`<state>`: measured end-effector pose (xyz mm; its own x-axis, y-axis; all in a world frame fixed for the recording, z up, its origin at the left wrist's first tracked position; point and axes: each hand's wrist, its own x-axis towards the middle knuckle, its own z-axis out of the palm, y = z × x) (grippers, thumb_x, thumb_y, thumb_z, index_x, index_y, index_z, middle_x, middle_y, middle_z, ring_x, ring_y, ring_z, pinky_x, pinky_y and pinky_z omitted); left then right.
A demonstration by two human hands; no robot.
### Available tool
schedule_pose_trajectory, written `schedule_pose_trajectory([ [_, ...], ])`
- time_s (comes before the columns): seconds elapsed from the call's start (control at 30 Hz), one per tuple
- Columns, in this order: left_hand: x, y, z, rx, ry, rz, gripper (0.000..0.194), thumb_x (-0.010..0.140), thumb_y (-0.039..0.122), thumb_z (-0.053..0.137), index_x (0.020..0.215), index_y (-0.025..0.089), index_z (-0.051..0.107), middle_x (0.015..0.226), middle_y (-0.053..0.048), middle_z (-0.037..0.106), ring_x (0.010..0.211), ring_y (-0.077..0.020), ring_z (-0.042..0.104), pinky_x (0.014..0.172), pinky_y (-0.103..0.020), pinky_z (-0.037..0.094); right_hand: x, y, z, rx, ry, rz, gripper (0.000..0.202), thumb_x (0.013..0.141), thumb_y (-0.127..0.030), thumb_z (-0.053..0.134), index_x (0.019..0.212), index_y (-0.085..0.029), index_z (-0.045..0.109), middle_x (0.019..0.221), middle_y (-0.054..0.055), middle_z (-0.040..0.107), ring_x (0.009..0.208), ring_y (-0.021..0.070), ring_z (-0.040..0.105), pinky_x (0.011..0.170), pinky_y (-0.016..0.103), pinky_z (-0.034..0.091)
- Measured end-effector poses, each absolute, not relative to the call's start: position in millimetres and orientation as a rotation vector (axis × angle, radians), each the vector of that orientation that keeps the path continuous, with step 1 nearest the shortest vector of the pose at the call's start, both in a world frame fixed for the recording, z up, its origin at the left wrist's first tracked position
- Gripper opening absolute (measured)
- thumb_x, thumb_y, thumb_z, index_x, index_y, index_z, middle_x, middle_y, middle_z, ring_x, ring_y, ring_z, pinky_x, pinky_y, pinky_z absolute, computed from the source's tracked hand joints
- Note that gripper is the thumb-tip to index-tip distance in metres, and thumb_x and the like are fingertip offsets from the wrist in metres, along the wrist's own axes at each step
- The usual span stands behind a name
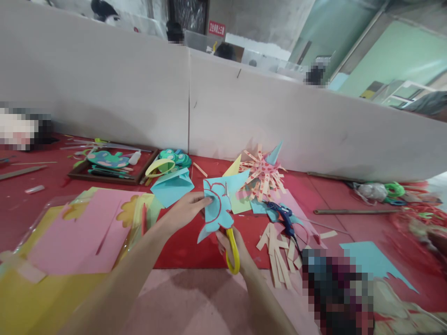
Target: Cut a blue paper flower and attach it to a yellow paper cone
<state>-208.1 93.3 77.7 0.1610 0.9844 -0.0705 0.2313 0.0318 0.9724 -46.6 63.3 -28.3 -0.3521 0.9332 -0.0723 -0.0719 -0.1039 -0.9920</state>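
Note:
In the middle of the view I hold up a sheet of light blue paper (213, 211) with a scalloped, flower-like outline drawn on it in red. My left hand (195, 203) pinches its left edge, thumb on the front. Part of the lower edge is cut along the red line, and a strip hangs off at the bottom left. My right hand (228, 242) grips yellow-handled scissors (233, 253) below the paper. Their handle points down; a blade shows near the paper's upper right, the rest being hidden behind the sheet.
Pink paper (84, 232) covers yellow sheets at left. A wooden tray (104, 179) with craft pieces stands behind. A blue glue gun (284, 216) and wooden strips (277, 256) lie at right, near a spiky pink craft piece (263, 174). A white partition (244, 111) borders the table.

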Motion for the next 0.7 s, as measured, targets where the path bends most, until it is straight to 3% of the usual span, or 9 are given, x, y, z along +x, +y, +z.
schedule_pose_trajectory([
  [0.2,-208,93,73,1.395,1.226,0.896,0.026,0.073,0.041,0.051,0.066,0.018,0.062,0.068,-0.002,0.066,0.071,-0.0189,0.060,0.069,-0.030,0.049,-47,65,-25,-1.032,-1.377,1.567,0.033,0.076,-0.051,0.057,0.071,-0.019,0.047,0.046,-0.007,0.040,0.040,0.0074,0.039,0.042,0.022,0.035],
  [0.4,-204,93,66,1.398,1.200,0.901,0.025,0.073,0.039,0.053,0.071,0.018,0.066,0.072,-0.002,0.068,0.073,-0.0187,0.061,0.071,-0.030,0.049,-46,64,-12,-1.135,-1.414,1.505,0.034,0.075,-0.048,0.055,0.059,-0.020,0.044,0.039,-0.006,0.040,0.035,0.0086,0.040,0.040,0.023,0.032],
  [0.7,-205,91,73,1.225,1.177,0.916,0.021,0.070,0.035,0.055,0.067,0.018,0.066,0.065,-0.002,0.067,0.069,-0.0187,0.062,0.066,-0.030,0.049,-42,66,-25,-1.023,-1.380,1.622,0.041,0.077,-0.053,0.053,0.056,-0.020,0.041,0.040,-0.006,0.039,0.035,0.0071,0.038,0.040,0.022,0.033],
])
